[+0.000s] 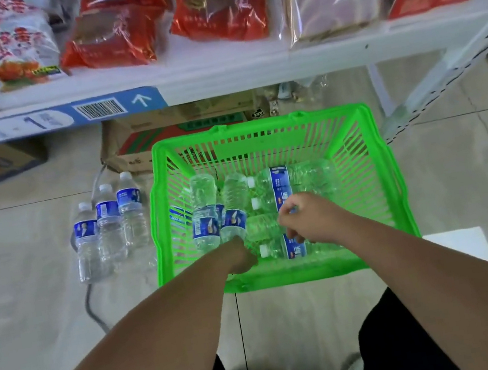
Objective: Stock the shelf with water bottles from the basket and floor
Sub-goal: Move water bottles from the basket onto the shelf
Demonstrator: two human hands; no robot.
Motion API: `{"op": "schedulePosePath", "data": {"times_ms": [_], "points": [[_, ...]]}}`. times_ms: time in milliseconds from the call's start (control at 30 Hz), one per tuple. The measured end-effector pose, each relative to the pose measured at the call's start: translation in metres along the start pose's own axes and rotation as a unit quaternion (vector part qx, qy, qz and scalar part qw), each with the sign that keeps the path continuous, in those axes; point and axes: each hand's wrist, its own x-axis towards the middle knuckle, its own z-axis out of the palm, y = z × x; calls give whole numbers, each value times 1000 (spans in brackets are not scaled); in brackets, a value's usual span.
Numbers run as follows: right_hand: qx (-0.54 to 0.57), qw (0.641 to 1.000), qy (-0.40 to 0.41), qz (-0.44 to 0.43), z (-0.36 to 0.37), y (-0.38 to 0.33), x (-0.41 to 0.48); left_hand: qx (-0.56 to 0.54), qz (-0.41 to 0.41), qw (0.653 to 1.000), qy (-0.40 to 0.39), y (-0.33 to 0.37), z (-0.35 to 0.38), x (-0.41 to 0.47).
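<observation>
A green plastic basket (pixel 368 144) stands on the floor below the shelf (pixel 249 71) and holds several clear water bottles with blue labels. My left hand (pixel 240 256) is down inside its near left part, gripping the neck end of a bottle (pixel 235 218) that lies lengthwise. My right hand (pixel 306 216) is curled round a bottle (pixel 262 227) lying crosswise in the middle of the basket. Another crosswise bottle (pixel 285 247) lies just under my right wrist. Three more bottles (pixel 108 223) stand upright on the floor to the left of the basket.
Cardboard boxes (pixel 144 140) sit under the shelf behind the basket. The shelf above carries red and white snack packs (pixel 220 11). A white shelf leg (pixel 432 82) slants down at the right. A grey cable (pixel 94 310) runs over the tiles at the left.
</observation>
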Motion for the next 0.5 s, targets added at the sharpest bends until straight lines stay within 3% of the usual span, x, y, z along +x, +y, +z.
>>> {"op": "schedulePosePath", "data": {"times_ms": [200, 400, 500], "points": [[1, 1000, -28, -12, 6, 4, 4, 87, 22, 996, 11, -3, 7, 7], [22, 1000, -2, -11, -2, -1, 11, 91, 119, 975, 167, -2, -16, -20], [21, 999, 10, -25, -4, -3, 9, -16, 139, 959, 246, 0, -37, -34]]}}
